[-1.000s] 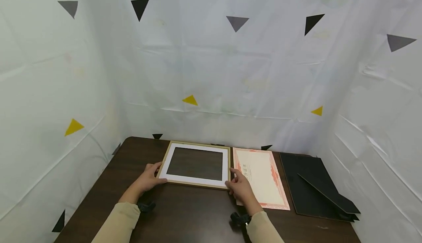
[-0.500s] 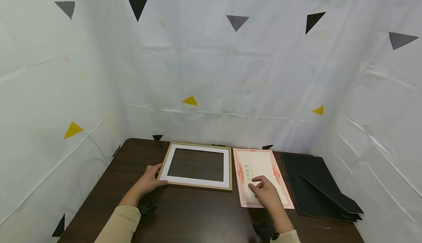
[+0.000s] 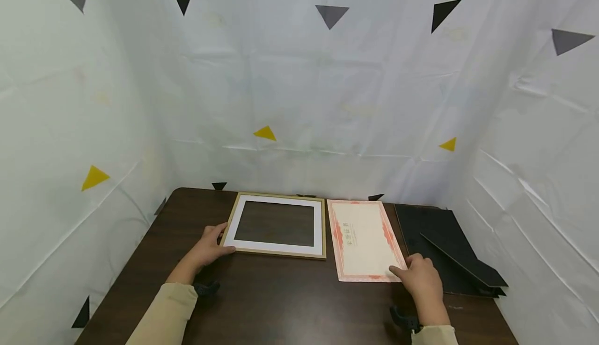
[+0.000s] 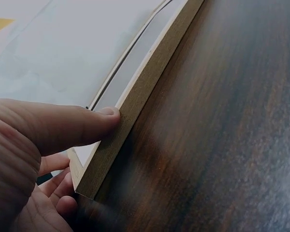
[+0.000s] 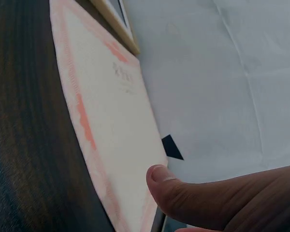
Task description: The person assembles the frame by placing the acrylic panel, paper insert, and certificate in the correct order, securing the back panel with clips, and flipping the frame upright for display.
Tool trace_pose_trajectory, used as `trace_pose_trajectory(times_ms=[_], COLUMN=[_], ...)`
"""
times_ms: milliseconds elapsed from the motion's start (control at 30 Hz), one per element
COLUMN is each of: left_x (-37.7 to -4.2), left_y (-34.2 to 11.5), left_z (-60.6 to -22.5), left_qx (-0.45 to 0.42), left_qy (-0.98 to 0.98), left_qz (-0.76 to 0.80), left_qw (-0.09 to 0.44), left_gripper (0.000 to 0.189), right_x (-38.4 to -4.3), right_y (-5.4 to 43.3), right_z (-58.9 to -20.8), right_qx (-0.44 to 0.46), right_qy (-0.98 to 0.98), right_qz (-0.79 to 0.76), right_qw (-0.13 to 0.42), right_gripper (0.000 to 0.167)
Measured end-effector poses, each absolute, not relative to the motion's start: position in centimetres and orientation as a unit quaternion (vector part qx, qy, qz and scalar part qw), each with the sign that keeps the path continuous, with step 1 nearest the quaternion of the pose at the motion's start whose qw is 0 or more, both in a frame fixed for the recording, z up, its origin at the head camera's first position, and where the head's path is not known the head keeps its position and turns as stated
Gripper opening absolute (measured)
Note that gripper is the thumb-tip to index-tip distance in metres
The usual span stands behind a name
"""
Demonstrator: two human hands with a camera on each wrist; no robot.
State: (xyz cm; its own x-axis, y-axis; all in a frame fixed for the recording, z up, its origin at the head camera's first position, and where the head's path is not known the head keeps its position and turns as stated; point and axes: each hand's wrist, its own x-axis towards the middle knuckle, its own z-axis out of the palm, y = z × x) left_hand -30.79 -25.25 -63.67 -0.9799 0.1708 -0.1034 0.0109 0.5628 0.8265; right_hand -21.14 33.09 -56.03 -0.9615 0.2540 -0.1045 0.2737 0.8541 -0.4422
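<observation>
A picture frame (image 3: pixel 280 251) with a thin gold-brown border and white mat lies on the dark wooden table (image 3: pixel 276 303). My left hand (image 3: pixel 206 246) grips its near left corner; the left wrist view shows the thumb on the front edge and fingers (image 4: pixel 63 186) round the corner. To the right lies a cream certificate (image 3: pixel 367 241) with a red patterned border and printed characters. My right hand (image 3: pixel 421 277) is at its near right corner, thumb over the edge and fingers beside the right side. In the right wrist view the thumb (image 5: pixel 179 193) overlaps the paper's corner; the other fingers are mostly hidden.
A black backing board (image 3: pixel 428 225) lies at the right, with a raised flap (image 3: pixel 468 262) standing up from it. White curtain (image 3: pixel 299 95) with coloured triangles surrounds the table on the back and both sides.
My right hand has let go of the frame's near right corner and moved right across the certificate to its near right corner. The certificate has turned slightly straighter. My left hand stays at the frame.
</observation>
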Motion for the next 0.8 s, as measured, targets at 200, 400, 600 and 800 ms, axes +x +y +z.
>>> trace_pose_trajectory(times_ms=[200,400,600,800], left_x=[-31.0,-30.7,-30.7,-30.6], left_y=[-25.1,-25.2,-25.2,-25.3], left_z=[-63.2,-63.3,-63.4,-63.4], left_qx=[0.053,0.039,0.038,0.035], left_qy=[0.876,0.880,0.878,0.881], left_qz=[0.471,0.464,0.467,0.461], left_qw=[0.092,0.094,0.098,0.098], left_gripper=[0.099,0.099,0.100,0.101], right_x=[-20.2,-20.4,-20.6,-20.9], right_y=[33.4,33.2,32.6,32.4], right_z=[-56.4,-57.3,-57.5,-57.7], right_qx=[0.146,0.153,0.170,0.175], right_qy=[0.969,0.974,0.972,0.971], right_qz=[-0.194,-0.163,-0.160,-0.162], right_qw=[0.030,0.044,0.031,0.034], right_gripper=[0.085,0.105,0.108,0.105])
